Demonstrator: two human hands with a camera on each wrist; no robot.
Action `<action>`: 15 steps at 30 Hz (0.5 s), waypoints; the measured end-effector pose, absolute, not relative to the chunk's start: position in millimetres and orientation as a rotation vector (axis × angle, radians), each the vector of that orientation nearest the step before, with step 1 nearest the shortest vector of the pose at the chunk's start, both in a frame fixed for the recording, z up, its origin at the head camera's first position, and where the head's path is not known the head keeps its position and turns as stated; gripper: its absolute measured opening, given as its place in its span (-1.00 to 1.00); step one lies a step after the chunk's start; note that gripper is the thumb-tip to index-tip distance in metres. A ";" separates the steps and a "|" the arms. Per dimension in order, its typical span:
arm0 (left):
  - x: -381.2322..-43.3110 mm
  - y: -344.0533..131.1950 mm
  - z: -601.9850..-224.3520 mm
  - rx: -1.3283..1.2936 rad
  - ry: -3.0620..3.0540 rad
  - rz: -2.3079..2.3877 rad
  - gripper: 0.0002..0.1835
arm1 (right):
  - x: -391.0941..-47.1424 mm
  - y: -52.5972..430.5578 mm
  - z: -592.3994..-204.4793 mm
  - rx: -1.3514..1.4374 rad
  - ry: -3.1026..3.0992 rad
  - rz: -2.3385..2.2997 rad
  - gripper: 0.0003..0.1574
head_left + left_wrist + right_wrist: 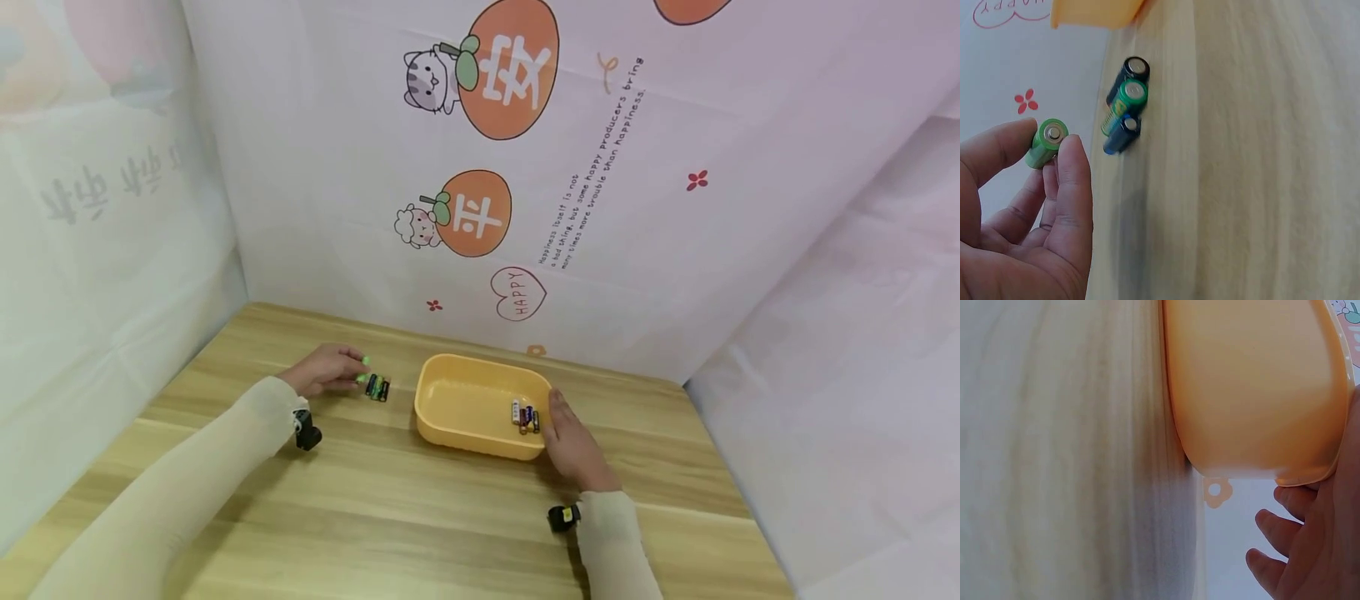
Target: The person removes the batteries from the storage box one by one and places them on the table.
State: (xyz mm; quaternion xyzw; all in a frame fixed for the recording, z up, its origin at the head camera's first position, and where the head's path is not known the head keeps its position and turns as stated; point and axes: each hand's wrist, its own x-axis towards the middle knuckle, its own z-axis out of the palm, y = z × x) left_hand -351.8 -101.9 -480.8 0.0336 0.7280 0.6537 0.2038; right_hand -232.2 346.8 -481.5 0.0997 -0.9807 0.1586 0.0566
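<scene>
My left hand [330, 368] pinches a light green battery [1047, 142] between thumb and fingertips, its metal end turned toward the left wrist camera. Just beyond these fingers, a dark blue battery [1122, 133], a green battery [1125, 106] and a black battery [1129, 75] lie side by side on the table. To their right stands a yellow plastic box [465, 444]. A white battery [515, 412] and several darker ones lie inside, at its right end. My right hand [573, 442] rests along the outside of that end, fingers extended past the corner in the right wrist view.
The wooden tabletop [360, 517] ends at a printed cloth [337, 208] hanging behind it. More pale cloth hangs on the left and right sides. A small black camera sits on each wrist.
</scene>
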 end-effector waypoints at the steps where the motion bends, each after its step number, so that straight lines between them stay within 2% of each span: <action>1: -352.2 -103.1 -481.0 0.096 2.030 1.824 -0.51 | -232.6 346.8 -481.2 0.300 -2.972 0.481 -0.25; 15: -348.2 -101.7 -482.1 -0.032 2.053 1.761 -0.55 | -234.0 346.9 -478.5 0.277 -3.006 0.490 -0.25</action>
